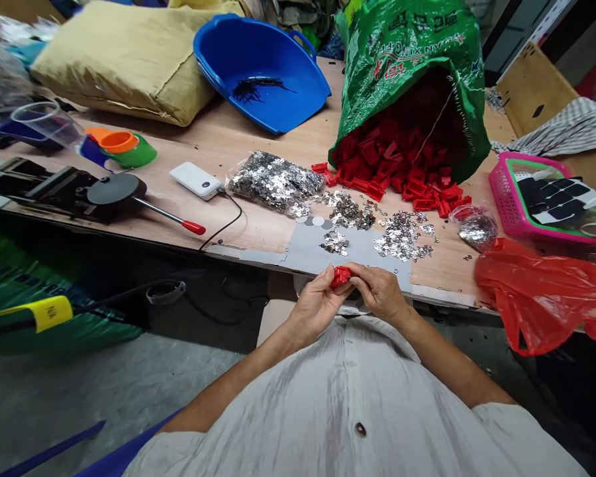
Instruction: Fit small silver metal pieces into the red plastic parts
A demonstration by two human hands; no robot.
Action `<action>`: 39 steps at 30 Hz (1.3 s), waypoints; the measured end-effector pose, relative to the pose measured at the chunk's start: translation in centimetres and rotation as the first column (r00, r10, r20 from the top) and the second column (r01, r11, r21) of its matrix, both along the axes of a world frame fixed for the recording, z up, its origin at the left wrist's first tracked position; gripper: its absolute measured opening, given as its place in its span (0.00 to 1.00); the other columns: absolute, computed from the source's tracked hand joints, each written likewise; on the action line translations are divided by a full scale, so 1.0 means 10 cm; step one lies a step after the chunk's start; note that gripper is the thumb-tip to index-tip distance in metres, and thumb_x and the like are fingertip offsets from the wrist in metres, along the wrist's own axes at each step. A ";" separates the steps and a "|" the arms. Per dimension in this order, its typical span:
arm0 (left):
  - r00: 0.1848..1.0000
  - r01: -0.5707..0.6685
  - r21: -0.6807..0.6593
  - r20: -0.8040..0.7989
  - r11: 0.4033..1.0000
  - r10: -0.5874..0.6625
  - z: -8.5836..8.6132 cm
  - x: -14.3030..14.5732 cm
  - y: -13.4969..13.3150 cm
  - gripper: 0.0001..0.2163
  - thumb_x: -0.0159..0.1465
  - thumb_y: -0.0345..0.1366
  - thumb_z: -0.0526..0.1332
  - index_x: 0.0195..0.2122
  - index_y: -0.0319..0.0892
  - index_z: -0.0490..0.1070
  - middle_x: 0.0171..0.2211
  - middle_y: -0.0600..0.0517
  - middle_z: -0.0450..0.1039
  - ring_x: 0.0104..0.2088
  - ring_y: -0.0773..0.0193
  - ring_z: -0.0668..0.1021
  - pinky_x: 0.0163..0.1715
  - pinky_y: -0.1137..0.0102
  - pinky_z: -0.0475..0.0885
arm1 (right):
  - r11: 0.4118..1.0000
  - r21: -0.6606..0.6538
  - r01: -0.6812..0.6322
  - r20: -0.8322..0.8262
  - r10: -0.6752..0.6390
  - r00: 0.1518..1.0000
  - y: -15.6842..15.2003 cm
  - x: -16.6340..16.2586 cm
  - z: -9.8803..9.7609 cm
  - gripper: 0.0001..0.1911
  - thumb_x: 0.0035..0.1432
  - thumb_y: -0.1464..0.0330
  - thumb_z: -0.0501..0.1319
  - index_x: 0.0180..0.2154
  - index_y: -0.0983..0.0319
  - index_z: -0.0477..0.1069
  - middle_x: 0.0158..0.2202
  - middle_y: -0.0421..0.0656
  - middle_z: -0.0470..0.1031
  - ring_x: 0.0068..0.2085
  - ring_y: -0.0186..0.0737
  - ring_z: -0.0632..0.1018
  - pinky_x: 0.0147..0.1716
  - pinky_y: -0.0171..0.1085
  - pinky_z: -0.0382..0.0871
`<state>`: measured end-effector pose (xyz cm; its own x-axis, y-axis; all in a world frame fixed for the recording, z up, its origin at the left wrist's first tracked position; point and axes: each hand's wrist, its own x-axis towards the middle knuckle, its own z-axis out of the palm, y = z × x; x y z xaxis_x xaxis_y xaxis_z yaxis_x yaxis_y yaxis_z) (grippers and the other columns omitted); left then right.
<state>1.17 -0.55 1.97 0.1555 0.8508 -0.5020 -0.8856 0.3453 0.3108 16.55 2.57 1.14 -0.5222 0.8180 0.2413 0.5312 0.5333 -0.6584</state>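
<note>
A small red plastic part [340, 276] is held between my hands, just in front of the table's front edge. My left hand [320, 298] is closed round it from the left. The fingers of my right hand [379, 289] are pinched together against its right side; whether they hold a tiny piece is too small to tell. Beyond my hands lie loose piles of small silvery metal pieces [401, 237] on the table [273, 233]. More red plastic parts [377, 159] spill from a green woven sack [412, 40] at the back.
A clear bag of metal pieces [278, 182] and a white power bank [196, 180] with a cable lie left of the piles. Farther left is a lever tool [116, 190]. A blue basin [298, 83] stands behind. At right are a pink basket [509, 199] and a red plastic bag [546, 291].
</note>
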 end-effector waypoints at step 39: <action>0.844 0.292 0.156 -0.506 0.943 -0.178 -0.18 -0.25 0.17 0.27 0.55 0.37 0.70 0.55 0.45 0.65 0.42 0.47 0.77 0.38 0.60 0.81 0.40 0.64 0.78 | 0.874 -0.313 -0.371 -0.035 0.380 0.924 0.72 0.19 0.22 0.08 0.60 0.68 0.62 0.42 0.58 0.77 0.37 0.41 0.79 0.36 0.35 0.77 0.37 0.34 0.69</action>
